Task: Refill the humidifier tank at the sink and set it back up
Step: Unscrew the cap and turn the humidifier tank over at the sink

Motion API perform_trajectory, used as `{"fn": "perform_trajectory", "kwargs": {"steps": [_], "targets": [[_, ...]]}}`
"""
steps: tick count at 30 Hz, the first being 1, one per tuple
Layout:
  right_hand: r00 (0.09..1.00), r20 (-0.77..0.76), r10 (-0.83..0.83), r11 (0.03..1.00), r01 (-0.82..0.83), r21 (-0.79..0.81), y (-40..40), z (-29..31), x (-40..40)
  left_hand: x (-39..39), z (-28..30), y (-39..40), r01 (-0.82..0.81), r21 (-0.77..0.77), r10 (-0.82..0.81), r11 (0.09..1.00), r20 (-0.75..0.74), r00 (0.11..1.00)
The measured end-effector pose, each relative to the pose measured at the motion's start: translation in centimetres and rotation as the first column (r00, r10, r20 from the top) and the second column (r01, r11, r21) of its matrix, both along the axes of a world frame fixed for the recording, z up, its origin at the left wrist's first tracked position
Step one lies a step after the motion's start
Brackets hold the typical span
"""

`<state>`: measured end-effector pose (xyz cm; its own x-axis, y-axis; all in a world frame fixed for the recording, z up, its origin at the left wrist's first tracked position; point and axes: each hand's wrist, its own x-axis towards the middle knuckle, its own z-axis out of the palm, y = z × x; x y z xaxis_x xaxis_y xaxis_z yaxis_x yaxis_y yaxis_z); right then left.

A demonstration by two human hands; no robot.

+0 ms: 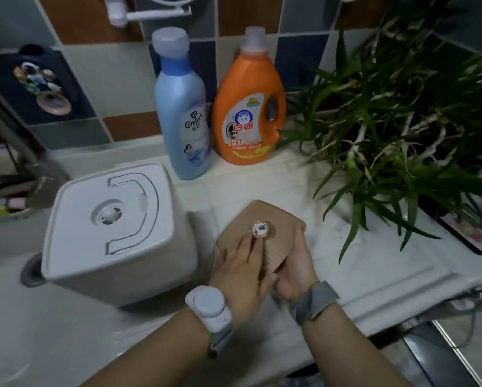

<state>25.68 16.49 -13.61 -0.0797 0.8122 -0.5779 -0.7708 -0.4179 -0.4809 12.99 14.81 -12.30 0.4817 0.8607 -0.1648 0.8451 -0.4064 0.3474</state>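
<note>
From your head camera, the white humidifier tank [114, 222] stands in the sink [25, 317], just beside the drain [33, 270], with its round valve facing up and its right side against the counter [318, 263] edge. Both your hands are on a tan, ribbed humidifier lid [265, 233] that sits on the counter just right of the tank. Your left hand [241, 270] lies over the lid's near left part, fingers fairly straight and reaching toward the small round fitting [260, 229] at its middle. Your right hand [295, 268] is curled round the lid's near right edge, gripping it. Behind, a blue Comfort softener bottle [182, 113] and an orange detergent bottle [251, 107] stand upright side by side against the tiled wall. A leafy potted plant [407, 115] fills the right, with a phone [468, 233] lying beneath its leaves.
</note>
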Motion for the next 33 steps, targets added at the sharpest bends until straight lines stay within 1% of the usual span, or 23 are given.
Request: {"fn": "perform_trajectory", "kwargs": {"steps": [2, 4, 9, 12, 13, 15, 20, 22, 25, 26, 27, 29, 30, 31, 32, 33], "targets": [[0.997, 0.067, -0.041, 0.999, 0.043, -0.015, 0.2, -1.0, 0.6, 0.4, -0.9, 0.1, 0.019, -0.037, -0.02, 0.999, -0.025, 0.999], [0.989, 0.135, -0.063, 0.998, 0.065, -0.011, 0.5, -1.1, 1.0, 0.5, -1.4, 0.5, 0.031, -0.03, -0.032, 0.999, -0.015, 0.999], [0.984, 0.158, -0.077, 0.997, 0.074, 0.024, 1.0, -0.3, 1.3, 1.9, -2.5, 2.2, 0.003, -0.027, -0.002, 1.0, 0.018, 1.0], [0.96, 0.238, -0.146, 0.989, 0.139, 0.044, 0.6, 0.1, 1.2, 2.6, -2.7, 3.4, -0.022, -0.046, 0.021, 0.999, -0.008, 1.0], [0.952, 0.269, -0.147, 0.989, 0.139, 0.051, 0.3, 0.2, 1.2, 2.8, -2.8, 3.8, -0.021, -0.053, 0.02, 0.998, -0.022, 1.0], [0.932, 0.347, -0.105, 0.994, 0.087, 0.068, -0.4, 0.5, 1.2, 3.1, -2.9, 4.6, -0.014, -0.058, 0.012, 0.998, -0.036, 0.999], [0.851, 0.524, 0.011, 0.996, -0.053, 0.065, -1.4, 1.0, 0.9, 3.2, -2.9, 6.6, 0.06, -0.062, -0.064, 0.996, -0.075, 0.995], [0.827, 0.562, 0.015, 0.997, -0.057, 0.056, -1.5, 1.0, 0.8, 3.6, -3.0, 7.0, 0.051, -0.037, -0.054, 0.998, -0.088, 0.995], [0.794, 0.607, 0.001, 1.0, -0.02, 0.024, -1.6, 0.6, 0.7, 4.3, -2.9, 7.1, 0.024, -0.019, -0.025, 1.0, -0.065, 0.998], [0.765, 0.644, -0.014, 1.0, 0.009, 0.012, -1.6, 0.4, 0.9, 4.4, -2.7, 6.9, 0.018, -0.021, -0.019, 1.0, -0.05, 0.999], [0.715, 0.699, -0.031, 0.999, 0.035, 0.008, -1.7, 0.3, 1.0, 4.4, -2.3, 6.6, 0.011, -0.031, -0.012, 0.999, -0.031, 0.999], [0.585, 0.807, -0.082, 0.997, 0.051, 0.064, -1.9, 0.7, 1.3, 4.3, -0.9, 5.8, 0.027, -0.041, -0.025, 0.999, 0.04, 0.999], [0.54, 0.832, -0.123, 0.992, 0.035, 0.124, -2.0, 1.5, 1.4, 4.0, 0.2, 5.0, 0.05, -0.042, -0.046, 0.998, 0.094, 0.994], [0.52, 0.836, -0.177, 0.979, 0.008, 0.203, -1.9, 2.6, 1.2, 3.5, 1.5, 4.3, 0.075, -0.031, -0.07, 0.997, 0.151, 0.986], [0.524, 0.818, -0.236, 0.957, -0.022, 0.291, -1.6, 4.1, 0.6, 2.5, 3.3, 3.5, 0.093, 0.003, -0.092, 0.996, 0.194, 0.977], [0.515, 0.801, -0.304, 0.927, -0.034, 0.374, -1.3, 5.8, 0.8, 2.1, 5.0, 3.0, 0.113, 0.062, -0.124, 0.992, 0.22, 0.967]]}}
